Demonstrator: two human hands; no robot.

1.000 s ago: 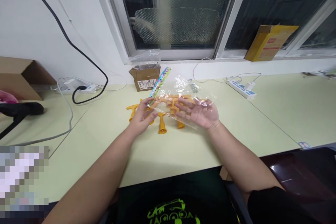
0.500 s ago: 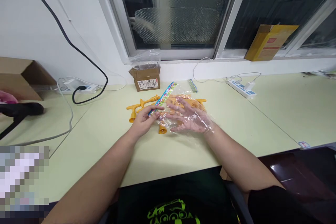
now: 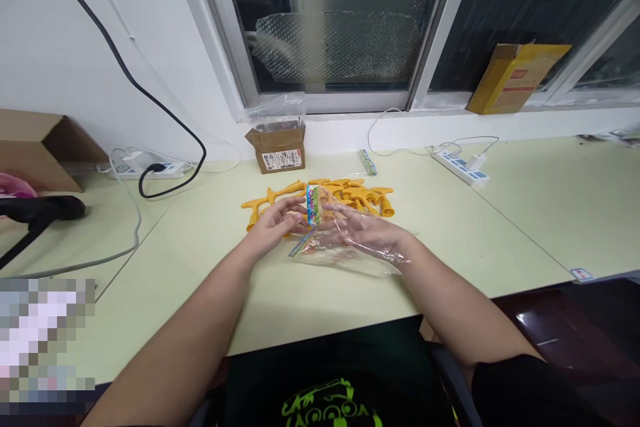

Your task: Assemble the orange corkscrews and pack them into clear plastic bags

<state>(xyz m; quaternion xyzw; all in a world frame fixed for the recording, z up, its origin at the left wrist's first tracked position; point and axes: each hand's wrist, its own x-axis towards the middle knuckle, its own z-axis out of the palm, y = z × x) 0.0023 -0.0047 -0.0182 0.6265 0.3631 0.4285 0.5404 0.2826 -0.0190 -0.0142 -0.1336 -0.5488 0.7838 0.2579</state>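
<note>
A clear plastic bag [image 3: 350,255] with a colourful printed header strip [image 3: 313,205] lies over my right hand [image 3: 367,227] and hangs below it. My right fingers are stretched toward the strip; whether they are inside the bag or behind its film I cannot tell. My left hand [image 3: 275,225] is beside the strip, its thumb and fingers apart, with the fingertips close to the bag's edge. Behind both hands lies a pile of orange-yellow plastic T-shaped pieces [image 3: 357,193] with flared, cup-like ends. Hands and film partly hide it.
A small open cardboard box [image 3: 281,153] stands against the wall. Another printed-header bag [image 3: 367,163] lies behind the pile. Power strips are at the right [image 3: 460,168] and left [image 3: 173,170]. A black cable [image 3: 145,93] hangs at the left, near a larger carton [image 3: 30,150].
The header strip has swung from a slant across my left fingers to nearly upright between my hands. My left hand has let go of it. My right hand's spread fingers have drawn closer together.
</note>
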